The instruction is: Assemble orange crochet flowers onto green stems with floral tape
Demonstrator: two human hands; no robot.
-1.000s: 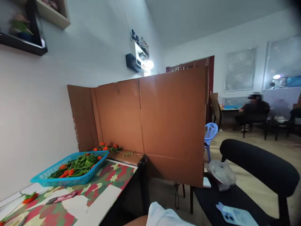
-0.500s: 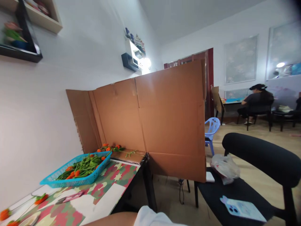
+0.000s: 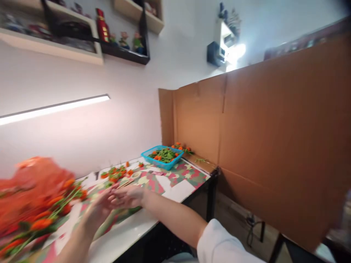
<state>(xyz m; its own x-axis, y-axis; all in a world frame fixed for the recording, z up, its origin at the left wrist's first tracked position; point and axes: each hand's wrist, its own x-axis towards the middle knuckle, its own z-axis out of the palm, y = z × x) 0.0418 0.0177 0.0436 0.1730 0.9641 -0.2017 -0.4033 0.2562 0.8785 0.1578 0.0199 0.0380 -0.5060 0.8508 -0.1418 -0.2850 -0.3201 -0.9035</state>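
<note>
My left hand (image 3: pixel 102 204) and my right hand (image 3: pixel 128 196) meet above the near part of the table, their fingers touching or overlapping. Blur hides whether anything small is between them. Just beyond the hands, thin sticks (image 3: pixel 126 183) lie beside a small round dish (image 3: pixel 135 175). Several orange flowers with green stems (image 3: pixel 116 172) are on the camouflage-patterned cloth (image 3: pixel 178 175) behind them. A blue basket (image 3: pixel 170 165) of orange flowers and green stems stands farther back. More long-stemmed orange flowers (image 3: pixel 59 208) lie to the left.
A red plastic bag (image 3: pixel 35 186) sits at the left. A tall cardboard panel (image 3: pixel 260 128) rises behind and right of the table. A pink cutter (image 3: pixel 157 173) lies near the basket. Shelves (image 3: pixel 123 54) and a lit lamp (image 3: pixel 55 109) are on the wall.
The view has swung left, bringing both hands, the red bag and more flowers into sight. The black chair with the phone and the seated person have left the view.
</note>
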